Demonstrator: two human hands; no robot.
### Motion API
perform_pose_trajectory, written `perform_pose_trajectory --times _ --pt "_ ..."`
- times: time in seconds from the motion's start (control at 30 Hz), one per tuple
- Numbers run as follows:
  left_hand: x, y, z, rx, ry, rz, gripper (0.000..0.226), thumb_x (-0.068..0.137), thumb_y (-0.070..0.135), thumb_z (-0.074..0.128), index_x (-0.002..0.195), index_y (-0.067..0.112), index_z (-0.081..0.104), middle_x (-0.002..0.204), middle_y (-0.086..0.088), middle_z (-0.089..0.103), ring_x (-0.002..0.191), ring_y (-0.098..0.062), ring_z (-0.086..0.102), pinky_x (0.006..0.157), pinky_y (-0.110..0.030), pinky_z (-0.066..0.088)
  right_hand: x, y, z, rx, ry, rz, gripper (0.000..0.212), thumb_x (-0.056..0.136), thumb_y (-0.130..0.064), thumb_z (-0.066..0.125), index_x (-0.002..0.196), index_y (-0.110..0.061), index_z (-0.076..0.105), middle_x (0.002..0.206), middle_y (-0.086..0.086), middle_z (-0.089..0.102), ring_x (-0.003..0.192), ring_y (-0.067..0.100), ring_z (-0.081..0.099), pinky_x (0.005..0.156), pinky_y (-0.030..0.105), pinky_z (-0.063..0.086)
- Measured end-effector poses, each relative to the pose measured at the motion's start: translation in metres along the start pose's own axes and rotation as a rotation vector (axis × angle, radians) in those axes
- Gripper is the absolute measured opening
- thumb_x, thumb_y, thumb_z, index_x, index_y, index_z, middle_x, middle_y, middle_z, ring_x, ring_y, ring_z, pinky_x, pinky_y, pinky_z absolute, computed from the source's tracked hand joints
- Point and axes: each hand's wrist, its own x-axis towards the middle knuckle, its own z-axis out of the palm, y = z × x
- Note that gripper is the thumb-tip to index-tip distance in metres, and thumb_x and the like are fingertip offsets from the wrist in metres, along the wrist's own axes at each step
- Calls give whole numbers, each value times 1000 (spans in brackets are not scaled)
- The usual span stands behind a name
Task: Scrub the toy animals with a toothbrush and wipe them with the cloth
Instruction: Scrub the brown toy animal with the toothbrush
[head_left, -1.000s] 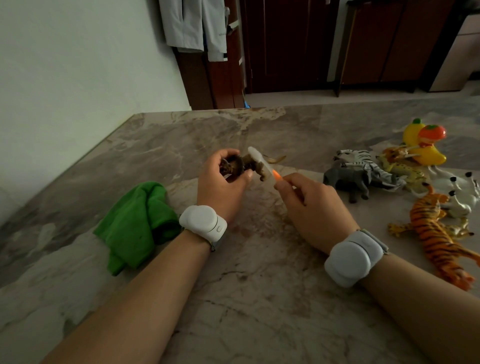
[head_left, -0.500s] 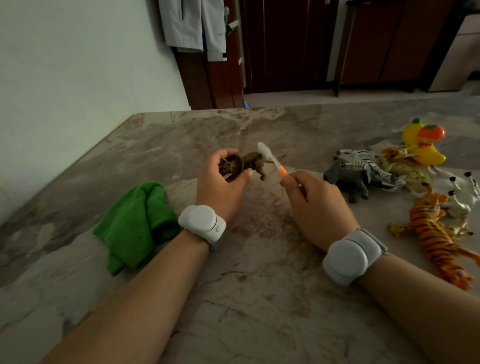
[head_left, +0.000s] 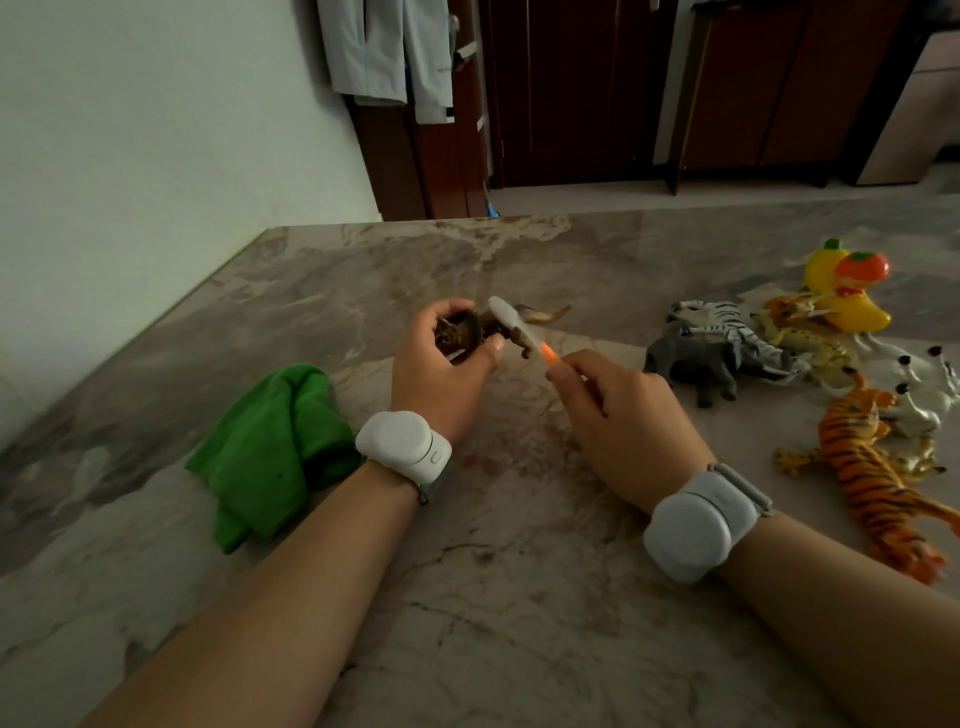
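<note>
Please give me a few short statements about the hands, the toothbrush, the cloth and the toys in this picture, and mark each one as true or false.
1. The left hand holds a brown toy lion above the table. True.
2. The right hand holds the green cloth. False: it pinches the toothbrush; the cloth lies crumpled on the table, left of the left arm.
3. The toothbrush head is at the lion's body. True.
4. The toy tiger stands upright on its feet. False: it lies on its side on the table, right of the right hand.
5. A grey elephant is among the toys on the right. True.
</note>
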Motion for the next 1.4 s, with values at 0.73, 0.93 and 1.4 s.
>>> perform_pose_trajectory --times 0.73,0.93,1.4 --pt "-1 6 -4 -48 -27 -73 37 83 32 77 114 24 59 96 11 68 74 15 62 64 -1 45 3 0 -8 71 108 119 34 104 -41 42 102 -19 67 66 -2 62 58 16 57 61 41 52" --pt "-2 5 -4 -44 -6 -16 38 84 28 77 118 24 59 101 13 63 79 19 58 66 0 42 -2 -3 -5 63 50 20 33 102 -45 40 105 -24 65 62 -2 61 52 13 55 58 44 53" --pt "-3 7 -3 -46 -7 42 27 88 22 73 113 19 64 91 10 68 78 15 62 66 -1 43 1 6 -4 128 142 -6 44 105 -34 40 147 -45 40 55 -8 57 47 9 54 51 32 52"
